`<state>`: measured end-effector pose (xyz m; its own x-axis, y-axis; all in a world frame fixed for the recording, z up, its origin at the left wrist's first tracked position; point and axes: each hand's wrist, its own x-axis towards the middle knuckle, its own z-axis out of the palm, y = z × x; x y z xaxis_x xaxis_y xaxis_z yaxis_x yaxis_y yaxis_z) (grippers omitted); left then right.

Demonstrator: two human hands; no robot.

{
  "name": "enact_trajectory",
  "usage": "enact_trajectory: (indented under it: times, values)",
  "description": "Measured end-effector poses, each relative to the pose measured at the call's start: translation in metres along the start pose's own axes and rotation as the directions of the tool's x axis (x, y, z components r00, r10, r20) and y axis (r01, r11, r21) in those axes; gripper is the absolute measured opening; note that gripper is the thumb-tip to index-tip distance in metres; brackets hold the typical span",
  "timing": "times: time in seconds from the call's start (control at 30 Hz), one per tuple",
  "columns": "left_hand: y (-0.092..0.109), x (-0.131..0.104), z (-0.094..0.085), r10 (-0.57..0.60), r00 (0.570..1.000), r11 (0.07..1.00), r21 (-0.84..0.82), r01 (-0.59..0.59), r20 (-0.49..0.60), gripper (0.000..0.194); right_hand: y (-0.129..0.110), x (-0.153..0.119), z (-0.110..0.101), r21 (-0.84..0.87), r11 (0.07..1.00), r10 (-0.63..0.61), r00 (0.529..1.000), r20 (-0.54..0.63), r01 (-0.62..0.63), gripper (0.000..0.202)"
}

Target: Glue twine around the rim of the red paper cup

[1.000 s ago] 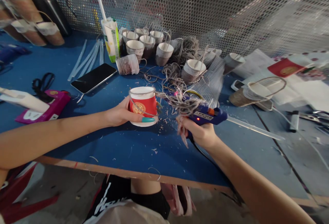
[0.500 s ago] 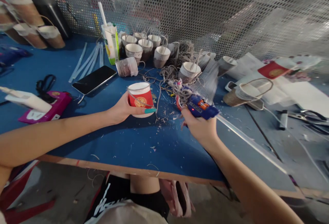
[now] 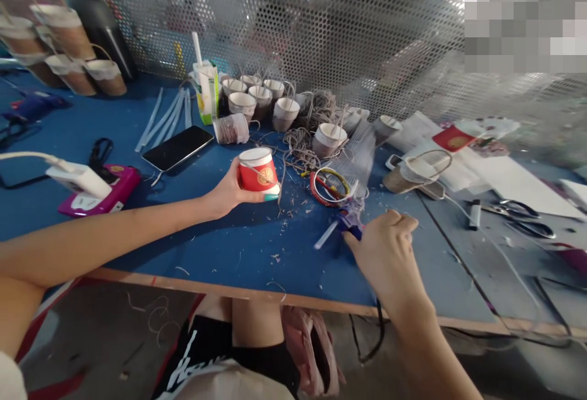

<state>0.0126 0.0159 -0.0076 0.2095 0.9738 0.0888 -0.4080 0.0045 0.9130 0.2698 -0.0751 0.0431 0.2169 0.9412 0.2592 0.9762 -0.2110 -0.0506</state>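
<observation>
Clasping left hand [image 3: 228,193] round red cup [image 3: 257,172]

Red cup [image 3: 254,170] (gold emblem [image 3: 266,176]) nearly upright, left of blue glue gun [image 3: 351,226].

A blue table [image 3: 215,259] with a wooden edge carries a black phone [image 3: 178,148], clear sticks [image 3: 172,120], a drink carton [image 3: 207,94], a purple power strip [image 3: 125,187], upright cups [image 3: 285,117], one tipped cup [image 3: 230,129], tangled string [image 3: 300,146], scissors [image 3: 520,216] and scattered scraps [image 3: 275,258].
</observation>
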Motion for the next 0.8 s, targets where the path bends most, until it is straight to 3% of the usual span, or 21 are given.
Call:
enact_trajectory:
  times: [0.1, 0.2, 0.3, 0.4, 0.5, 0.6, 0.7, 0.8]
  values:
    - [0.003, -0.001, 0.003, 0.016, 1.000, 1.000, 0.026, -0.016, 0.005, 0.080, -0.014, -0.011, -0.018, 0.016, 0.973, -0.225, 0.960, -0.170, 0.230, 0.072]
    - [0.007, -0.003, 0.006, 0.024, 1.000, 0.999, 0.040, -0.024, 0.006, 0.079, -0.042, -0.010, -0.033, 0.116, 0.878, -0.415, 0.859, -0.299, 0.464, 0.051]
    - [0.010, -0.004, 0.007, 0.030, 0.999, 0.998, 0.056, -0.032, 0.022, 0.076, -0.071, 0.009, -0.029, 0.265, 0.725, -0.585, 0.771, -0.251, 0.636, 0.044]
    - [0.009, -0.004, 0.007, 0.018, 1.000, 0.996, 0.083, -0.019, 0.013, 0.074, -0.087, 0.031, -0.011, 0.314, 0.645, -0.681, 0.710, -0.177, 0.697, 0.039]
    - [0.008, -0.003, 0.007, 0.016, 0.999, 0.994, 0.110, -0.012, -0.040, 0.072, -0.091, 0.045, 0.001, 0.341, 0.632, -0.703, 0.700, -0.124, 0.696, 0.022]
    - [0.006, -0.003, 0.007, 0.012, 0.999, 0.992, 0.125, -0.007, -0.042, 0.071, -0.089, 0.049, 0.006, 0.455, 0.638, -0.672, 0.738, -0.064, 0.621, 0.012]
    - [0.006, -0.004, 0.007, -0.005, 0.999, 0.992, 0.125, 0.009, -0.034, 0.071, -0.085, 0.053, 0.007, 0.685, 0.602, -0.628, 0.773, 0.090, 0.411, 0.007]
    - [0.007, -0.005, 0.007, -0.016, 1.000, 0.990, 0.138, 0.019, -0.022, 0.070, -0.077, 0.061, 0.003, 0.848, 0.506, -0.628, 0.742, 0.235, 0.159, 0.010]
